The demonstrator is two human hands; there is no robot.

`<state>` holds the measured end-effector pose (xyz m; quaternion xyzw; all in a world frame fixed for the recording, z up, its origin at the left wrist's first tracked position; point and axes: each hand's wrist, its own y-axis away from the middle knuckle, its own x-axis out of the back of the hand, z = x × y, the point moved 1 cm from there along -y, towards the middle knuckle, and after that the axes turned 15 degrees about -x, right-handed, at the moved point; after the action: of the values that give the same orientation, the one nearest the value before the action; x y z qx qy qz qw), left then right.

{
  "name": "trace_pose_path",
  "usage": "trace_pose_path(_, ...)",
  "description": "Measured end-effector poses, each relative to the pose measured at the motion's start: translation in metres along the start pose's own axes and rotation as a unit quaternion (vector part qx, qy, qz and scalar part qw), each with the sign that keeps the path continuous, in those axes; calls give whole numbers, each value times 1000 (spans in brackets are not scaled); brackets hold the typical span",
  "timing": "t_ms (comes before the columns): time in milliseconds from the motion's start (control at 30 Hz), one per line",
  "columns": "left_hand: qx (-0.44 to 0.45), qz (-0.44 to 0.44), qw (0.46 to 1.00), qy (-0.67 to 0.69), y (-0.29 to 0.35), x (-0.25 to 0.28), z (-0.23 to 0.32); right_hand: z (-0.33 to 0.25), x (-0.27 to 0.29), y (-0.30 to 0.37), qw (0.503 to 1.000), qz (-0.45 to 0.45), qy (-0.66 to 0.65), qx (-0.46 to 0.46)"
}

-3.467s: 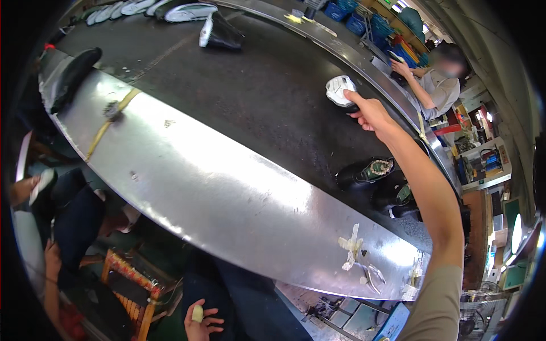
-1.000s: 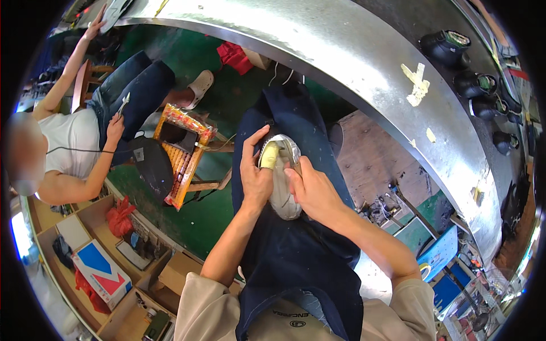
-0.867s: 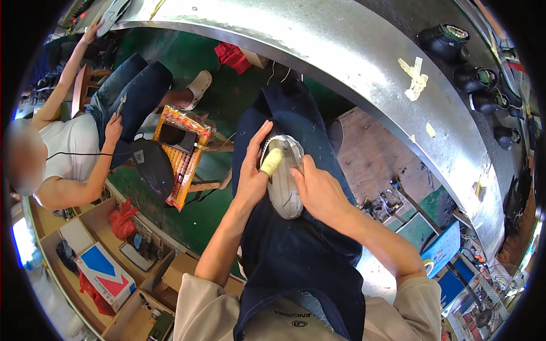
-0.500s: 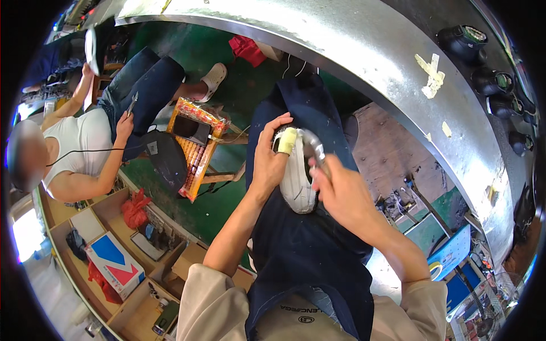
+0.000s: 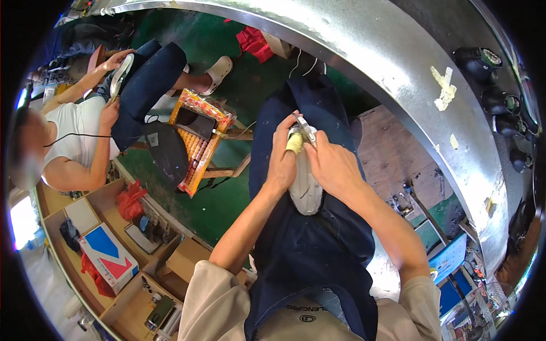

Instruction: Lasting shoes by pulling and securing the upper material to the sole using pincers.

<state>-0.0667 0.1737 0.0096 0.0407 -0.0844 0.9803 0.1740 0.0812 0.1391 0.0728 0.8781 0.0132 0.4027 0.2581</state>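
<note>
A shoe (image 5: 306, 193) lies bottom up along my lap, its pale grey underside facing me and its far end partly covered by my fingers. My left hand (image 5: 283, 156) is wrapped round its left side, the thumb bound in yellow tape (image 5: 294, 142). Closed round metal pincers (image 5: 307, 130), my right hand (image 5: 335, 162) presses close against the shoe's far part. The pincers' head is at the far edge, beside my left fingertips; the handles are mostly hidden in my right hand. A dark blue apron (image 5: 307, 244) covers my lap under the shoe.
A metal-topped bench (image 5: 398, 51) curves round the far and right sides, with several dark shoes (image 5: 478, 62) beyond it. At the left, a seated co-worker (image 5: 85, 131) holds a pale shoe sole (image 5: 120, 77). A beaded stool (image 5: 196, 139) and a compartmented wooden box (image 5: 122, 190) stand nearby.
My right hand has moved up and left with the pincers, bringing their head to the shoe's far edge. The co-worker has lowered the pale sole and brought both hands to it.
</note>
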Motion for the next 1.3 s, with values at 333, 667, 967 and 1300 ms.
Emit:
trace_pose_path(333, 1, 5, 987, -159, 28, 34, 33, 24, 51, 33, 966, -247, -53, -48)
trace_pose_path(667, -5, -73, 988, -135, 12, 27, 52, 5, 30, 43, 904, -132, 268, 307)
trace_pose_path(967, 150, 55, 980, 116, 68, 13, 43, -3, 59, 74, 925, -86, 312, 198)
trace_pose_path(1300, 386, 115, 819, 408, 92, 12, 35, 6, -15, 67, 974, -139, 126, 128)
